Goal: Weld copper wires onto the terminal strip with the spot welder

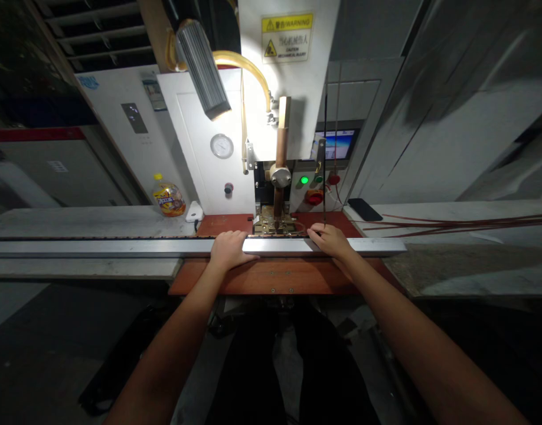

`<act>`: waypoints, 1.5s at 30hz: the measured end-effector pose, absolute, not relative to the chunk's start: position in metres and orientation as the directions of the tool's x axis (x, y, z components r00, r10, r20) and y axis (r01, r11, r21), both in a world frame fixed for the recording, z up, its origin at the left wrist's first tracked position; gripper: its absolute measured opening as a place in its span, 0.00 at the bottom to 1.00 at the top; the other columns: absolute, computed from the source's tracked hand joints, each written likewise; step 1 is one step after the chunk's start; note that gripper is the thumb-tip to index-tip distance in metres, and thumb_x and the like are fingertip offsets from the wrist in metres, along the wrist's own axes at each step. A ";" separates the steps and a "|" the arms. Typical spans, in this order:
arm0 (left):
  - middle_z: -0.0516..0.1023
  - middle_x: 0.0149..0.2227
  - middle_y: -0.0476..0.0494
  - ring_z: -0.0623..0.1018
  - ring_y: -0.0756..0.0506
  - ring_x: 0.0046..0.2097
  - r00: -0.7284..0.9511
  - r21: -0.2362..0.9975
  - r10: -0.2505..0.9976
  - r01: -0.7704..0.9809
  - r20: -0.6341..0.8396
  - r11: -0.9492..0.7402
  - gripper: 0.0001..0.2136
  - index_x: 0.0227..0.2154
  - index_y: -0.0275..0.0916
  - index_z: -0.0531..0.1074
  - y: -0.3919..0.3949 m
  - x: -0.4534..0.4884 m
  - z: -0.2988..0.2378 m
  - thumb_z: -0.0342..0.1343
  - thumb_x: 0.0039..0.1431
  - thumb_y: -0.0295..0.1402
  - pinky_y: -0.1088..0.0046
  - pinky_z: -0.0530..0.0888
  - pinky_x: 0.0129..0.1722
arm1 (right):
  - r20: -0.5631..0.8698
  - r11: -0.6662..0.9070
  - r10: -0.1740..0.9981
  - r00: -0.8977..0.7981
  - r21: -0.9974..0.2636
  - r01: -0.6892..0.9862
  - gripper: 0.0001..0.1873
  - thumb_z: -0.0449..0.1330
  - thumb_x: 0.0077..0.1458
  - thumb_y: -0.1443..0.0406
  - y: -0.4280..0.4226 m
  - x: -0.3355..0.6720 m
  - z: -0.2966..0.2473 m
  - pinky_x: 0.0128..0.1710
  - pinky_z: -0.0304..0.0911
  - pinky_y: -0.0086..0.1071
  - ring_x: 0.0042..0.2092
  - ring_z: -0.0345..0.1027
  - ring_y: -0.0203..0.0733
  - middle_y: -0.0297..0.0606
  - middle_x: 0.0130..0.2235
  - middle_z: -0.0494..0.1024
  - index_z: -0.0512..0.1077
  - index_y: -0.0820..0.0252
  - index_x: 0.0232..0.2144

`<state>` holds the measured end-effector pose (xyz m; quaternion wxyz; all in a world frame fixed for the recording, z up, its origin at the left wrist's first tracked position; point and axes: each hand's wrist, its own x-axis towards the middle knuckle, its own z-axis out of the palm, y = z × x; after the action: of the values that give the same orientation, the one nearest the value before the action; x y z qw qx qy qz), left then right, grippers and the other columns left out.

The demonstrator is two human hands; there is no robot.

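A long silver metal bar (280, 247) lies crosswise on the reddish-brown work plate (271, 277). My left hand (229, 249) grips the bar left of centre, fingers over its top and thumb along the near side. At the bar's far side, my right hand (330, 241) has its fingertips pinched together; whatever is between them is too small to make out. Between the hands, a copper-coloured rod (278, 200) of the machine points down at a brass-coloured fixture (274, 221) just behind the bar. A thin dark strip runs along the bar's back edge.
A white machine housing (204, 159) with a gauge stands behind. Its lamp (203, 69) hangs overhead. At left is a bottle of orange liquid (168, 198); at right lie a black phone (365, 209) and long thin brown strips (466, 224). A green button (304, 180) glows.
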<state>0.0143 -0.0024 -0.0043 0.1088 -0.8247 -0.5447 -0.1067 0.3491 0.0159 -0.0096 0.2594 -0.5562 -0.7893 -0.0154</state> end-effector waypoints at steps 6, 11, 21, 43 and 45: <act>0.81 0.45 0.38 0.78 0.34 0.48 0.380 -0.057 0.879 0.923 0.287 -0.380 0.33 0.48 0.42 0.75 -0.003 0.016 -0.003 0.61 0.48 0.64 0.60 0.70 0.46 | 0.449 0.393 0.859 -0.245 -0.273 0.878 0.18 0.51 0.62 0.61 0.018 0.351 -0.012 0.36 0.56 0.33 0.37 0.72 0.43 0.40 0.34 0.82 0.73 0.55 0.24; 0.81 0.44 0.39 0.78 0.35 0.47 0.387 -0.072 0.872 0.920 0.300 -0.384 0.33 0.47 0.41 0.75 -0.004 0.016 -0.002 0.60 0.49 0.64 0.60 0.70 0.45 | 0.455 0.400 0.856 -0.246 -0.279 0.873 0.18 0.51 0.62 0.60 0.018 0.351 -0.013 0.36 0.56 0.33 0.37 0.72 0.43 0.40 0.33 0.81 0.72 0.55 0.23; 0.81 0.45 0.39 0.78 0.35 0.47 0.389 -0.079 0.869 0.920 0.307 -0.384 0.33 0.47 0.41 0.75 -0.004 0.017 -0.004 0.59 0.49 0.64 0.60 0.69 0.45 | 0.456 0.402 0.856 -0.243 -0.293 0.867 0.17 0.50 0.62 0.59 0.019 0.354 -0.013 0.36 0.57 0.33 0.36 0.71 0.43 0.40 0.33 0.81 0.71 0.55 0.23; 0.81 0.45 0.38 0.78 0.35 0.47 0.379 -0.063 0.878 0.924 0.292 -0.378 0.33 0.47 0.41 0.75 -0.005 0.019 -0.002 0.59 0.49 0.64 0.58 0.70 0.47 | 0.452 0.406 0.859 -0.241 -0.315 0.858 0.18 0.50 0.62 0.59 0.017 0.355 -0.012 0.37 0.58 0.32 0.37 0.72 0.42 0.40 0.34 0.82 0.71 0.54 0.23; 0.81 0.45 0.38 0.78 0.35 0.47 0.377 -0.060 0.879 0.925 0.293 -0.376 0.33 0.47 0.42 0.75 -0.005 0.019 -0.003 0.59 0.49 0.64 0.59 0.70 0.47 | 0.445 0.401 0.863 -0.238 -0.317 0.860 0.17 0.50 0.62 0.59 0.017 0.356 -0.011 0.37 0.59 0.32 0.37 0.72 0.43 0.40 0.34 0.82 0.71 0.54 0.23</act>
<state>0.0190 -0.0047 -0.0029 0.1075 -0.8226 -0.5480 -0.1067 0.3557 0.0168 -0.0114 0.2851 -0.5473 -0.7869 0.0030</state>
